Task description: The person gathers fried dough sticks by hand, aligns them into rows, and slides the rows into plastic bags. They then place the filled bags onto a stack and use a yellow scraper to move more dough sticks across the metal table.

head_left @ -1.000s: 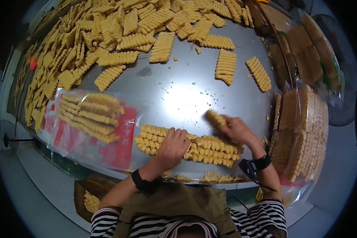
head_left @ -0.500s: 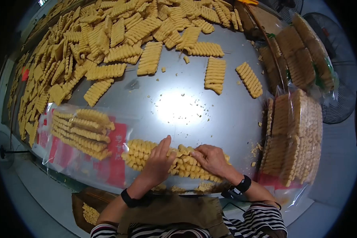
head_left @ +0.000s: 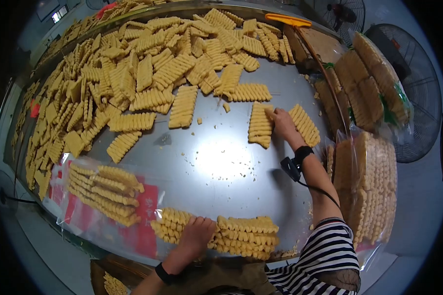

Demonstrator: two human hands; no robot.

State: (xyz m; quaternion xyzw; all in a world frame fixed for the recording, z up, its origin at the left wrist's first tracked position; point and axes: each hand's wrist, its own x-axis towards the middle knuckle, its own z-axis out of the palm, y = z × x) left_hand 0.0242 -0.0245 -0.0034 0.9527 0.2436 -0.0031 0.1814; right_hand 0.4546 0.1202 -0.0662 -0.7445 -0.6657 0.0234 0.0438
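Note:
Near the front edge of the metal table lie two neighbouring stacks of ridged yellow fried-dough slabs, a left stack [head_left: 171, 220] and a right stack [head_left: 247, 237]. My left hand [head_left: 197, 237] grips the left stack at its inner end, fingers curled over the top. Farther out, my right hand [head_left: 283, 126] reaches forward and pinches the upper right edge of a single ridged slab [head_left: 259, 129] lying flat. Another slab [head_left: 305, 125] lies just right of that hand. To the left, a clear plastic bag with red print [head_left: 147, 206] contains several slabs [head_left: 106, 191].
A large heap of slabs [head_left: 147, 73] covers the table's far left. Filled bags [head_left: 374, 187] stand along the right edge, beside a thin rod [head_left: 325, 66]. Crumbs are scattered over the metal tabletop [head_left: 202, 182]. Fans [head_left: 408, 93] stand beyond the right side.
My right hand has left the right stack and moved forward to the single slab. My left hand stays at the left stack. The view has shifted, so the table appears lower.

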